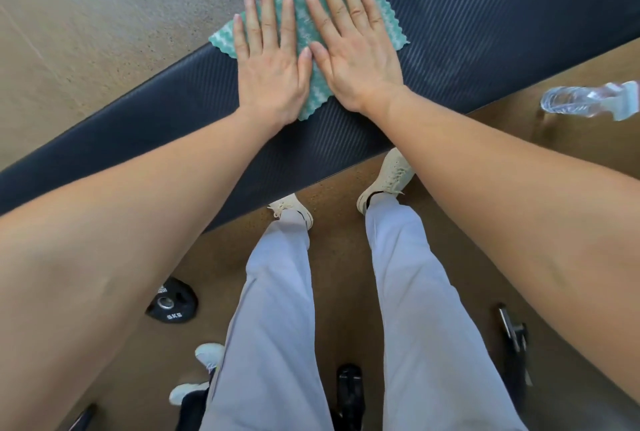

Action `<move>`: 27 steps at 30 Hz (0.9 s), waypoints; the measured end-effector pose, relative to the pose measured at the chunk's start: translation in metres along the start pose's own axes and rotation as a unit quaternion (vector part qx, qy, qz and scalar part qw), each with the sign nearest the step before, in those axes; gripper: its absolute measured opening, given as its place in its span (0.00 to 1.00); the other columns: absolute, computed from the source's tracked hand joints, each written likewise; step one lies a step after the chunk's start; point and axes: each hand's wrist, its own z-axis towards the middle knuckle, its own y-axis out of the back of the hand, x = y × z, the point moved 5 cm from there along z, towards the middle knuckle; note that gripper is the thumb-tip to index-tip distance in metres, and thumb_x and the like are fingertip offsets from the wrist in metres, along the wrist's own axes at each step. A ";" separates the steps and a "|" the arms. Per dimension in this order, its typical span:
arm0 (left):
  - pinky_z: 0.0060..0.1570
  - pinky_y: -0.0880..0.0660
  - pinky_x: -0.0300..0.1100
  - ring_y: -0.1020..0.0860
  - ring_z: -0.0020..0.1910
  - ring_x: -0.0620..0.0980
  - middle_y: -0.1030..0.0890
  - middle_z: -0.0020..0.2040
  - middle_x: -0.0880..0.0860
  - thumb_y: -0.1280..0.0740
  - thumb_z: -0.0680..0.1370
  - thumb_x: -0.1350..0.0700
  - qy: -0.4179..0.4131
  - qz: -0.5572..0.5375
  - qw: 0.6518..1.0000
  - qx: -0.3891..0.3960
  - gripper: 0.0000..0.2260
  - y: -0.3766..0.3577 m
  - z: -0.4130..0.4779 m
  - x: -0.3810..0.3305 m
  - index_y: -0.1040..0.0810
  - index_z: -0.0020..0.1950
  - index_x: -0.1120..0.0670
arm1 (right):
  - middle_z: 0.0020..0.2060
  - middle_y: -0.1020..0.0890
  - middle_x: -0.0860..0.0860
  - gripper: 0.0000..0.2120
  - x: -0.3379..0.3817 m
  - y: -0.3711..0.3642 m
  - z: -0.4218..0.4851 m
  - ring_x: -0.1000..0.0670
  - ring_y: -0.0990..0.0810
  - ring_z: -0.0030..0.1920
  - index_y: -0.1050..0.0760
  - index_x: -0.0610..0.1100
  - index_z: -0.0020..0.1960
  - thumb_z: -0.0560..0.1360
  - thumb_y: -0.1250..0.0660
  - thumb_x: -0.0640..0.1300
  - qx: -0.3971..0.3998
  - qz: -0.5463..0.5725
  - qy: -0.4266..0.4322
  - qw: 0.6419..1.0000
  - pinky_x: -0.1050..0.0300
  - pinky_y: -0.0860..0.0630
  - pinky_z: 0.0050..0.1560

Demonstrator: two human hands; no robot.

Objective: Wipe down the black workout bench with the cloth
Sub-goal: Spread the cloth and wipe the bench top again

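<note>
Both hands press flat, fingers spread wide, gripping nothing: the left hand [268,67] and right hand [349,50] lie side by side on the green cloth [374,24]. The cloth lies spread beneath both palms in the upper middle of the frame, on the black workout bench [485,32], its far corner overhanging the edge. Wiping appears underway; the next move calls for sliding the cloth along the ribbed padding, probably toward the unwiped length at lower left.

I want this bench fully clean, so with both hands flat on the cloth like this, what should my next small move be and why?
Probably slide the cloth toward your left along the bench. Both the left hand and right hand press it flat, faint streaks show to its right, and the long stretch on the left looks unwiped.
</note>
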 end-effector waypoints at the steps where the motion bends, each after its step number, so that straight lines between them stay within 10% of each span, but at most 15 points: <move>1: 0.81 0.56 0.60 0.54 0.83 0.65 0.52 0.83 0.65 0.55 0.85 0.43 -0.004 -0.002 1.000 0.004 0.31 -0.002 -0.004 -0.007 0.54 0.84 0.58 | 0.83 0.51 0.45 0.29 -0.004 -0.002 -0.007 0.45 0.53 0.83 0.56 0.47 0.83 0.85 0.60 0.56 -0.002 -0.001 -0.007 1.000 0.44 0.52 0.82; 15: 0.81 0.55 0.61 0.57 0.83 0.63 0.55 0.84 0.63 0.49 0.85 0.43 -0.135 0.004 0.985 0.111 0.32 -0.056 -0.101 -0.118 0.56 0.84 0.56 | 0.83 0.58 0.44 0.32 -0.072 -0.047 -0.166 0.44 0.59 0.82 0.62 0.46 0.83 0.86 0.53 0.56 0.064 0.018 -0.077 0.995 0.42 0.53 0.81; 27: 0.80 0.58 0.60 0.59 0.82 0.65 0.58 0.83 0.64 0.51 0.85 0.43 -0.034 -0.001 0.996 0.078 0.32 0.006 0.049 -0.114 0.58 0.84 0.57 | 0.83 0.54 0.44 0.31 -0.129 0.023 -0.010 0.45 0.56 0.83 0.55 0.47 0.83 0.85 0.56 0.58 0.022 0.016 0.001 1.000 0.45 0.55 0.82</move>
